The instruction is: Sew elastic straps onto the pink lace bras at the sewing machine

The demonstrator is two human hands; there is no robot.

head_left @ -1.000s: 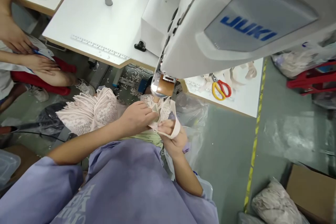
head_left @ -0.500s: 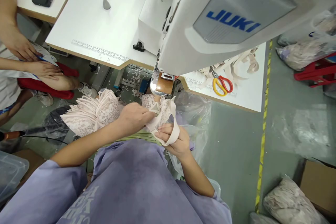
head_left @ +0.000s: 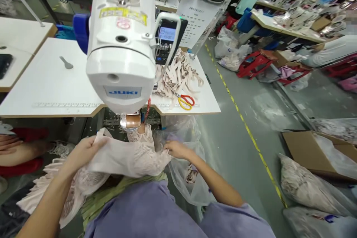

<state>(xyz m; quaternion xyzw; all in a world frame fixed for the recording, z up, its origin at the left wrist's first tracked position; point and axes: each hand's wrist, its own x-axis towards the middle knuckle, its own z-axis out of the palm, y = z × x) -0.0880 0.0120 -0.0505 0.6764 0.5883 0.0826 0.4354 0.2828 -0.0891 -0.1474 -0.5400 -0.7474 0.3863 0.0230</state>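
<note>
both arms reach forward, hands apart: the left hand (head_left: pixel 83 150) and right hand (head_left: pixel 175 149) each pinch 1 end of a pale lace garment (head_left: pixel 131 158), stretched near, below the sewing machine (head_left: pixel 121 44).

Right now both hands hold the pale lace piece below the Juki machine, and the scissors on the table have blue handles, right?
No: the head view shows the scissors with red and yellow handles, on the table. The left hand and right hand do hold the pale lace piece below the Juki machine.
</note>
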